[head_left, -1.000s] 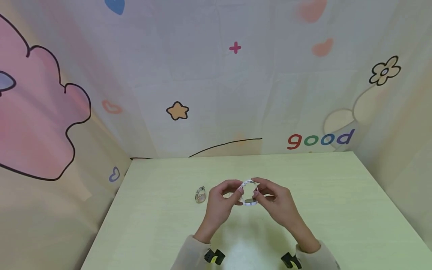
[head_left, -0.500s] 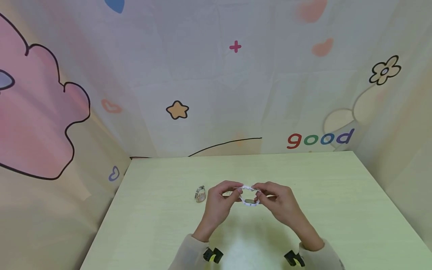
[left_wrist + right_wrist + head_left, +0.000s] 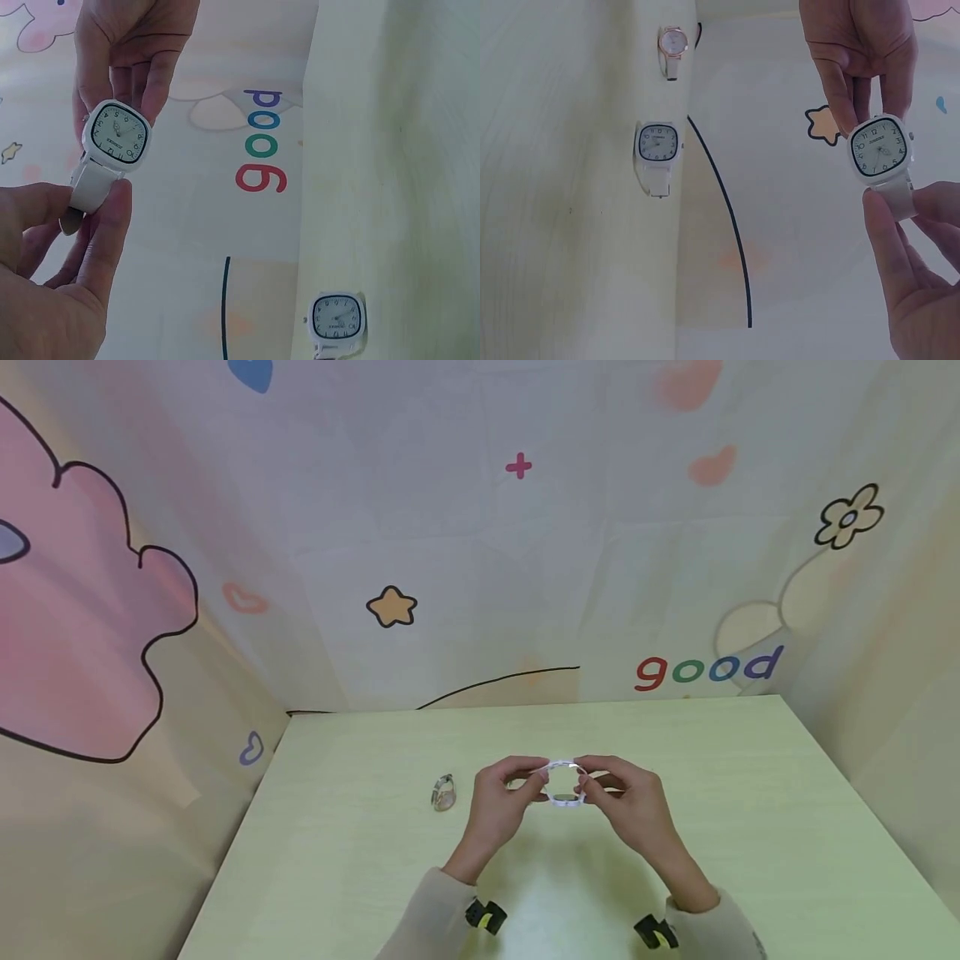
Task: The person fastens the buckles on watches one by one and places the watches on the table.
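A white wristwatch (image 3: 566, 802) with a rounded-square dial hangs in a loop between the two hands above the table. My left hand (image 3: 501, 802) pinches the strap on one side, thumb against fingers. From the other side, my right hand (image 3: 633, 802) pinches the strap near the case. The watch's face (image 3: 118, 135) shows black numerals in the left wrist view. A second white square watch (image 3: 658, 142) stands on the table, mostly hidden behind the left hand in the head view. Left of that hand is a smaller watch (image 3: 443, 793) with a rose-gold rim.
The pale green table (image 3: 360, 877) spreads beneath both hands. Behind it hangs a printed cloth backdrop (image 3: 465, 543) with a star, hearts and the word "good". Dark camera mounts (image 3: 486, 916) sit at the sleeve cuffs.
Both hands have shifted slightly right with the white watch between them. Its strap loop looks wider and flatter than a second ago. The rose-gold watch has stayed in place.
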The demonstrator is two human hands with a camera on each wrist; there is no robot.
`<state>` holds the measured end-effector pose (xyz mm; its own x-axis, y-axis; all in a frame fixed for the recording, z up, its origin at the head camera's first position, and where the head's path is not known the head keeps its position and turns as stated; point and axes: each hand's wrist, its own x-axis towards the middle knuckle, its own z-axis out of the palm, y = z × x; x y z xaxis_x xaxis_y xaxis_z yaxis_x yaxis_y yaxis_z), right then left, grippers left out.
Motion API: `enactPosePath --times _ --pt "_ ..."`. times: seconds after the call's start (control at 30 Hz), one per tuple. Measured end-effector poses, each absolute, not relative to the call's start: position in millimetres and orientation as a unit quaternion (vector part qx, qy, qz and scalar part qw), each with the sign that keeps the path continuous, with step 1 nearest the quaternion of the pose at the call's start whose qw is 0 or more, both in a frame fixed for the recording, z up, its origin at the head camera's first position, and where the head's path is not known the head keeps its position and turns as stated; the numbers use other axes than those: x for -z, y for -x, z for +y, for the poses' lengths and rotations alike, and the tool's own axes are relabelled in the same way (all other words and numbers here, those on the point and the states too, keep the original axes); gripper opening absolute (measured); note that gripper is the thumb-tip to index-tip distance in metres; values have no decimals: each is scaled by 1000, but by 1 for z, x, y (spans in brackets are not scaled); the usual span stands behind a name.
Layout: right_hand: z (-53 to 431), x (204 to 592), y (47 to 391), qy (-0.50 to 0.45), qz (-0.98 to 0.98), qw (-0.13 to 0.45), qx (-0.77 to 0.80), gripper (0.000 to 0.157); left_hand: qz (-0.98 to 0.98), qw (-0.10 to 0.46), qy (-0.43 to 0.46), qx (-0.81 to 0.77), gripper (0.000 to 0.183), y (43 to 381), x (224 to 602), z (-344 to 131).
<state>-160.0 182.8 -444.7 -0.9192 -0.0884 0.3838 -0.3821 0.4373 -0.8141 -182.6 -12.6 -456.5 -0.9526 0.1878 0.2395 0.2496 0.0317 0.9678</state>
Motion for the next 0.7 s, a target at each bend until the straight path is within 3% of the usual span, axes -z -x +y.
enactPosePath --times 0.37,0.7 --pt "195 456 173 -43 -853 124 -505 23 -720 -15 128 682 19 200 470 13" --pt "208 465 191 -36 -867 95 -488 25 -720 -19 65 690 13 213 476 32"
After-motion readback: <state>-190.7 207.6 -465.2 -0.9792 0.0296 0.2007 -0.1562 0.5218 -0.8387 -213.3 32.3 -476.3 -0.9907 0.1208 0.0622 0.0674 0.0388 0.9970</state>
